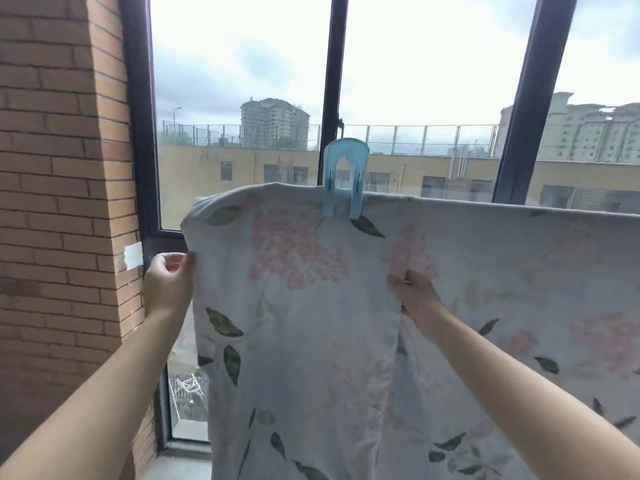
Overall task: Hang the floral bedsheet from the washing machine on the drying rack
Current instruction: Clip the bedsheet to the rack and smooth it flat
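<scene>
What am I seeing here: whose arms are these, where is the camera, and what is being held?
No machine here: these are a person's bare arms. The single picture comes from a camera worn on the person's head, looking forward and down. A floral sheet hangs over a rail that it hides, before a window beside a brick wall. A blue clip pins its top edge. The left hand pinches the sheet's left edge; the right hand pinches a fold near the middle.

support: rack rail, hidden under draped floral bedsheet (311, 323) | blue clip (344, 178) pinches top fold
</scene>
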The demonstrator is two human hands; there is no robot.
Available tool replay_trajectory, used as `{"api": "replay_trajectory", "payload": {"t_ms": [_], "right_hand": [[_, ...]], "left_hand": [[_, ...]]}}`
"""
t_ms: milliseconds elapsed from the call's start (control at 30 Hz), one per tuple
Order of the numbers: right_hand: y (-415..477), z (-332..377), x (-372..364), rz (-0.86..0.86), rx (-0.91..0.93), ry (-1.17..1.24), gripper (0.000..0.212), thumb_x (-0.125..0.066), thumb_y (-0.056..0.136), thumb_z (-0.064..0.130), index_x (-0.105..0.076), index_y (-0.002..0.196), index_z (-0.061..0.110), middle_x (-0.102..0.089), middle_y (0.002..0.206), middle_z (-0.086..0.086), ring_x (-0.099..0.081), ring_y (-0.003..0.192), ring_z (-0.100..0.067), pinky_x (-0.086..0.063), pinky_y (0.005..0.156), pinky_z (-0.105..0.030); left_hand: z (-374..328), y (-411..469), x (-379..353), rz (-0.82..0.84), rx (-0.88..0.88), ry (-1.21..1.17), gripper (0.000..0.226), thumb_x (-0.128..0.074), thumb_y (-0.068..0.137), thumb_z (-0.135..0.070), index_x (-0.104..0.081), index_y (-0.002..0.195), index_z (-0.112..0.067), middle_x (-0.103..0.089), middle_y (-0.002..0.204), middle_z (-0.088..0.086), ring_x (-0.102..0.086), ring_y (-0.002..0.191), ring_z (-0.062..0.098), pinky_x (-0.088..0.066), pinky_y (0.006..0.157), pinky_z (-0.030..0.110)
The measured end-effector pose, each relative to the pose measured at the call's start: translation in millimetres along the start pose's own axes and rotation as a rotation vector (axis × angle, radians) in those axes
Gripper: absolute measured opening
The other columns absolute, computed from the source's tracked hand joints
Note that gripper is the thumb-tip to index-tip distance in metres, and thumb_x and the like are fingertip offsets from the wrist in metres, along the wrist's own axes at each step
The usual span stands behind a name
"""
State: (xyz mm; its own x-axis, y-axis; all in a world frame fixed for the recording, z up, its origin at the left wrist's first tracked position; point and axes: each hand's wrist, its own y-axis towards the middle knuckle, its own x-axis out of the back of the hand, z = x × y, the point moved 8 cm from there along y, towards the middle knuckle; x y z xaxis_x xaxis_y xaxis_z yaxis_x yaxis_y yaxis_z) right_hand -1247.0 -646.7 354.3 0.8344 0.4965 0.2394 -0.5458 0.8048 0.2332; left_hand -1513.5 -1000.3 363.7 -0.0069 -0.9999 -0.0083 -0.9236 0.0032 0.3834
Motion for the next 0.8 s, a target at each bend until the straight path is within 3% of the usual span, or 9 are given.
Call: {"api": "replay_trajectory", "payload": {"t_ms": [133, 200, 267, 400, 500, 567, 667, 733, 800], "right_hand": [[3, 0, 0, -0.049, 0.034, -0.029, 0.028, -0.057, 0.087, 0.031, -0.065, 0.094, 0.004, -0.067, 0.092, -0.019, -0.064, 0.086, -0.031, -0.049, 0.073, -0.040], [1, 1, 0, -0.078, 0.043, -0.004, 0.036, -0.054, 0.091, 0.031, -0.062, 0.095, -0.004, -0.062, 0.084, -0.023, -0.058, 0.077, -0.024, -0.041, 0.068, -0.034], [-2, 5, -2, -0.102, 0.043, 0.053, 0.038, -0.054, 0.091, 0.035, -0.065, 0.096, -0.001, -0.063, 0.088, -0.027, -0.056, 0.077, -0.021, -0.040, 0.068, -0.032], [-8, 19, -2, -0.128, 0.049, 0.166, 0.024, -0.058, 0.092, 0.036, -0.068, 0.084, 0.017, -0.068, 0.089, -0.013, -0.058, 0.081, -0.020, -0.044, 0.073, -0.032], [-7, 36, 5, -0.158, 0.082, 0.248, 0.026, -0.059, 0.091, 0.040, -0.068, 0.084, 0.017, -0.064, 0.080, -0.001, -0.059, 0.078, -0.019, -0.046, 0.073, -0.034], [-6, 50, 9, -0.148, 0.093, 0.313, 0.029, -0.058, 0.092, 0.042, -0.064, 0.084, 0.015, -0.057, 0.072, 0.000, -0.059, 0.066, -0.016, -0.051, 0.066, -0.031], [-4, 75, 20, -0.148, 0.151, 0.422, 0.021, -0.058, 0.095, 0.027, -0.059, 0.077, 0.015, -0.045, 0.062, -0.004, -0.046, 0.041, -0.009, -0.054, 0.049, -0.027], [-4, 80, 26, -0.171, 0.173, 0.400, 0.020, -0.058, 0.095, 0.022, -0.059, 0.076, 0.015, -0.042, 0.060, -0.006, -0.041, 0.038, -0.011, -0.050, 0.042, -0.025], [-3, 77, 30, -0.206, 0.181, 0.372, 0.025, -0.057, 0.095, 0.024, -0.056, 0.073, 0.013, -0.042, 0.061, -0.007, -0.043, 0.038, -0.012, -0.044, 0.037, -0.020]], "left_hand": [[-10, -2, -10, 0.090, -0.024, -0.091, 0.034, -0.065, 0.084, -0.046, -0.061, 0.103, -0.017, -0.067, 0.096, 0.006, -0.062, 0.080, 0.020, -0.053, 0.073, 0.037], [-12, 1, -14, 0.101, 0.025, -0.153, 0.045, -0.068, 0.083, -0.045, -0.057, 0.115, -0.015, -0.062, 0.091, -0.001, -0.059, 0.081, 0.018, -0.050, 0.074, 0.034], [-15, 7, -8, 0.036, 0.061, -0.203, 0.049, -0.068, 0.084, -0.042, -0.053, 0.120, -0.012, -0.055, 0.085, -0.005, -0.055, 0.085, 0.019, -0.047, 0.075, 0.031], [-36, 22, -1, 0.013, 0.035, -0.250, 0.024, -0.063, 0.089, -0.038, -0.060, 0.082, -0.016, -0.058, 0.078, -0.002, -0.052, 0.082, 0.017, -0.043, 0.068, 0.027], [-50, 40, -12, 0.192, 0.147, -0.439, 0.028, -0.063, 0.089, -0.041, -0.066, 0.093, -0.014, -0.067, 0.090, 0.002, -0.060, 0.079, 0.019, -0.050, 0.071, 0.031], [-63, 56, -16, 0.223, 0.172, -0.444, 0.019, -0.063, 0.090, -0.035, -0.064, 0.082, -0.018, -0.063, 0.081, -0.002, -0.056, 0.070, 0.014, -0.046, 0.060, 0.026], [-89, 85, -2, 0.079, 0.171, -0.413, 0.024, -0.058, 0.094, -0.024, -0.053, 0.071, -0.019, -0.052, 0.069, -0.004, -0.047, 0.059, 0.008, -0.041, 0.049, 0.020], [-100, 106, 25, -0.075, 0.190, -0.425, 0.021, -0.057, 0.095, -0.025, -0.059, 0.077, -0.015, -0.052, 0.064, -0.004, -0.047, 0.049, 0.006, -0.044, 0.043, 0.019], [-102, 119, 43, -0.090, 0.201, -0.383, 0.021, -0.056, 0.095, -0.026, -0.058, 0.079, -0.013, -0.057, 0.059, -0.004, -0.052, 0.039, 0.006, -0.048, 0.039, 0.020]]}}
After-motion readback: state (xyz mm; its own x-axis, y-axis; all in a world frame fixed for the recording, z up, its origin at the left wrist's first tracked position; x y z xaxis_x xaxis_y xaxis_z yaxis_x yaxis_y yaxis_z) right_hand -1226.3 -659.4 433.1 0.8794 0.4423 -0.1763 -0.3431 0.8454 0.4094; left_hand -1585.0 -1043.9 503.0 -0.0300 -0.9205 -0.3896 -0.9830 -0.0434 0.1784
